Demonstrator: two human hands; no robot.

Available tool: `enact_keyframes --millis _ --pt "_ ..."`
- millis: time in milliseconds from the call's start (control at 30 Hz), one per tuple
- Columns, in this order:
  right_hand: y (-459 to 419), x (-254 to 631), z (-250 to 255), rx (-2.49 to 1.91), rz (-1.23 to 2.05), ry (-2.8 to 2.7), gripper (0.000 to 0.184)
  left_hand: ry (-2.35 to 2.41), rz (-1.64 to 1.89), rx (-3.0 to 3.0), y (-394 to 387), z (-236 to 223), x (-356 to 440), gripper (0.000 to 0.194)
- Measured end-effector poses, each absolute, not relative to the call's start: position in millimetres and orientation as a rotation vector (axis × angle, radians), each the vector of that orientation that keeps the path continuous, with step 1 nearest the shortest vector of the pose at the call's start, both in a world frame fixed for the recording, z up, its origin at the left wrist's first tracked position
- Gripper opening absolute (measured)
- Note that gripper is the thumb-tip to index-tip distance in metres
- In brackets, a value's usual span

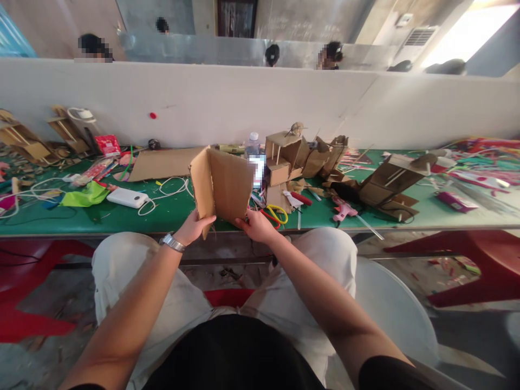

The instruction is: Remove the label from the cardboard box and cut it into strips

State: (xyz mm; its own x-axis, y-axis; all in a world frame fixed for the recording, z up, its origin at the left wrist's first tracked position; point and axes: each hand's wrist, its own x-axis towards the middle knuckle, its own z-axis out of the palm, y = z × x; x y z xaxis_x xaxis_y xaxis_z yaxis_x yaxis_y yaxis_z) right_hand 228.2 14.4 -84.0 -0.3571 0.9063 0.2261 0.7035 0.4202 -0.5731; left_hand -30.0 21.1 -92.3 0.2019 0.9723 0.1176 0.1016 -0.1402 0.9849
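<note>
A folded piece of brown cardboard (232, 184) stands upright between my hands, bent along a vertical crease into two panels. My left hand (194, 227), with a metal watch at the wrist, grips the bottom of the narrower left panel. At the lower right corner of the wider panel, my right hand (259, 226) pinches the edge. The cardboard is held over the front edge of the green table (174, 208). Behind it lies a flat cardboard sheet (162, 163). Yellow-handled scissors (278, 214) rest just beyond my right hand.
Cardboard models (284, 154) stand behind on the right, another (396, 181) farther right. A pink glue gun (344, 210) lies near the front edge. On the left are a white power bank (128, 198) with a cable and green cloth (87, 194). People sit beyond the white partition (227, 103).
</note>
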Motion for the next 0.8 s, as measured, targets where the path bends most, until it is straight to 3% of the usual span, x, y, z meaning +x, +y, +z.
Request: enact_keyframes --millis 533,800 --pt "13.9 224.4 -97.1 -1.269 0.464 -2.17 0.019 1.085 1.173 1.471 21.2 -98.5 -29.9 0.057" --pt "13.8 224.1 -96.0 -1.282 0.451 -2.173 0.016 1.096 1.207 1.548 19.8 -99.0 -29.1 0.037"
